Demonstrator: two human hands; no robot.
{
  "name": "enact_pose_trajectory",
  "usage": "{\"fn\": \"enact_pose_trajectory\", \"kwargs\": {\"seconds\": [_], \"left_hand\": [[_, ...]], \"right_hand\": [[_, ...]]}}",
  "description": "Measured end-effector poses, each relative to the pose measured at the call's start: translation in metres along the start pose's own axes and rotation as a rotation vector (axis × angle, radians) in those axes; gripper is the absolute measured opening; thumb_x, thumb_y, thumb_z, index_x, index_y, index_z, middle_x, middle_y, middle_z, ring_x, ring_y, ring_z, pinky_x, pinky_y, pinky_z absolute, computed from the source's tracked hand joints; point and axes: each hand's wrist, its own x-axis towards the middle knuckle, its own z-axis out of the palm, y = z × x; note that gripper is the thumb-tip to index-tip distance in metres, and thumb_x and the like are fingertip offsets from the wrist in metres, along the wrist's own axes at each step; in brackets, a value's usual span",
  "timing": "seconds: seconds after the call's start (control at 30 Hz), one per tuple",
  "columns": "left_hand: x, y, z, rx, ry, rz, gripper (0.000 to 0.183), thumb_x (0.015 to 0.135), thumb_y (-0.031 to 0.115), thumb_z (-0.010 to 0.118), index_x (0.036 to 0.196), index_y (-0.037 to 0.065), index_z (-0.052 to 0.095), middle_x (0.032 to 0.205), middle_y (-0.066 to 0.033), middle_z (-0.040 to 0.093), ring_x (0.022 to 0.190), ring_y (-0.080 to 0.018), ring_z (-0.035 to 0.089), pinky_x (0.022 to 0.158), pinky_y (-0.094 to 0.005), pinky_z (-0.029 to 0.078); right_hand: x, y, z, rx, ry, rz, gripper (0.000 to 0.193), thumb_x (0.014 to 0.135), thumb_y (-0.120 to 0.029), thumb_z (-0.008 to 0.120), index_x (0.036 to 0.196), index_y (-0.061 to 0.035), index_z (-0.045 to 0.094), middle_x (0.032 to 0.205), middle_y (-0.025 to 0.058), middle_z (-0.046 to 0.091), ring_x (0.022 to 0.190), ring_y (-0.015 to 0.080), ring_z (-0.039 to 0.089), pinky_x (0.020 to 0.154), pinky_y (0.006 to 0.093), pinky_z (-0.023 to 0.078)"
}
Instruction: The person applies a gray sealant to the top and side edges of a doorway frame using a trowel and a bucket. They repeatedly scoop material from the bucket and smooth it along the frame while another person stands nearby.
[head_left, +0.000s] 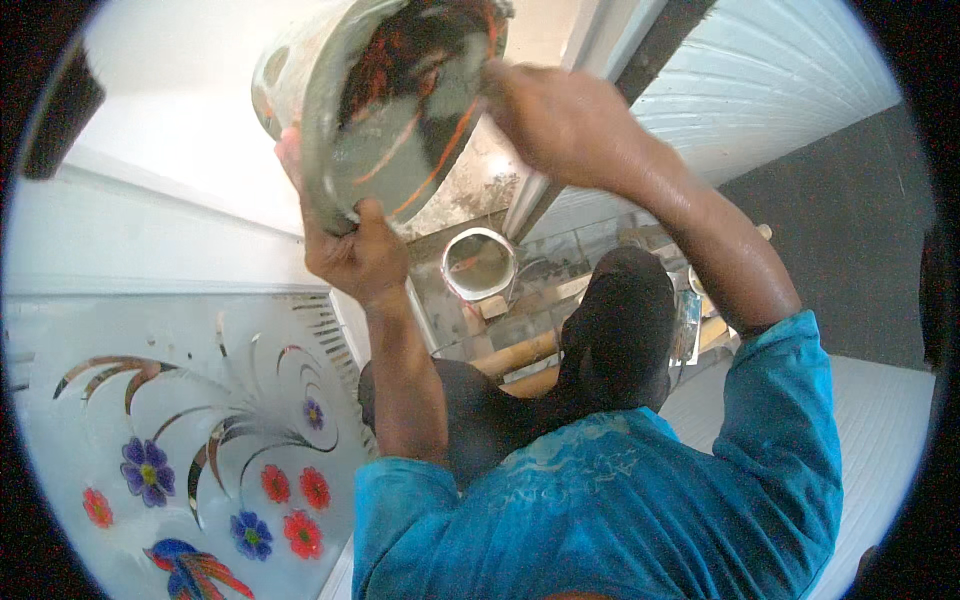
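Observation:
A bucket [318, 130] smeared with grey-green residue is tipped on its side at the top of the view, its mouth turned toward me. Orange streaks show through the coating inside. My left hand [362, 245] grips its lower rim, thumb on the inner side and fingers behind the wall. At the opposite edge of the mouth is my right hand [565, 125], closed and slightly blurred; whatever its fingers hold is hidden. Below the bucket stands a smaller white-rimmed container [447, 262] with greyish contents.
Bamboo poles [515, 352] and wooden pieces lie below, by my dark-clothed knees. On the left is a frosted glass panel [200, 340] with painted flowers and a bird. White wall and frame edges stand close around the bucket. A ribbed white panel [770, 75] is at upper right.

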Motion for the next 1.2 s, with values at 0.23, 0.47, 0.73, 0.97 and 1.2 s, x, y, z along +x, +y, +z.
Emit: {"fn": "enact_pose_trajectory", "kwargs": {"seconds": [0.23,0.47,0.73,0.97,1.2], "left_hand": [[0.006,0.016,-0.005,-0.319,-0.074,-0.216,0.060,0.070,-0.011,0.054,0.130,-0.013,0.055,0.137,-0.0183,0.058,0.126,-0.0287,0.055,0.109,-0.0382,0.041],[0.020,0.029,0.005,-0.519,0.165,-0.219,0.057,0.079,-0.006,0.067,0.134,-0.006,0.050,0.132,-0.0144,0.059,0.117,-0.0228,0.058,0.100,-0.0383,0.049],[0.035,0.010,-0.007,-0.697,0.346,-0.548,0.075,0.071,-0.012,0.058,0.142,0.007,0.043,0.132,-0.0165,0.054,0.117,-0.0349,0.057,0.103,-0.0510,0.049],[0.045,-0.017,-0.030,-0.688,0.616,-0.691,0.050,0.077,-0.009,0.053,0.127,-0.008,0.051,0.129,-0.0207,0.055,0.120,-0.0374,0.056,0.105,-0.0575,0.045],[0.037,-0.015,-0.020,-0.719,0.518,-0.557,0.083,0.065,-0.015,0.053,0.143,0.009,0.042,0.131,-0.0118,0.054,0.117,-0.0303,0.055,0.103,-0.0473,0.046]], "right_hand": [[-0.013,-0.007,0.041,1.604,-0.537,0.466,0.041,0.106,-0.041,0.042,0.116,-0.0039,0.055,0.072,-0.0004,0.050,0.040,0.0085,0.048,0.031,0.0252,0.043],[-0.022,-0.012,0.010,1.247,-0.413,0.162,0.036,0.103,-0.031,0.049,0.120,0.0002,0.057,0.075,0.0061,0.059,0.048,0.0154,0.058,0.044,0.0273,0.052],[-0.059,0.001,0.049,0.084,0.243,-0.056,0.042,0.087,-0.024,0.075,0.125,-0.0100,0.063,0.099,0.0132,0.061,0.075,0.0327,0.067,0.063,0.0417,0.055],[-0.123,0.050,0.044,-0.009,0.108,-0.061,0.041,0.086,-0.025,0.076,0.122,-0.0078,0.064,0.103,0.0108,0.064,0.071,0.0286,0.068,0.062,0.0392,0.056],[-0.085,0.009,0.041,0.870,-0.018,0.050,0.048,0.103,-0.043,0.049,0.119,0.0016,0.057,0.083,0.0051,0.056,0.061,0.0137,0.059,0.055,0.0264,0.051]]}}
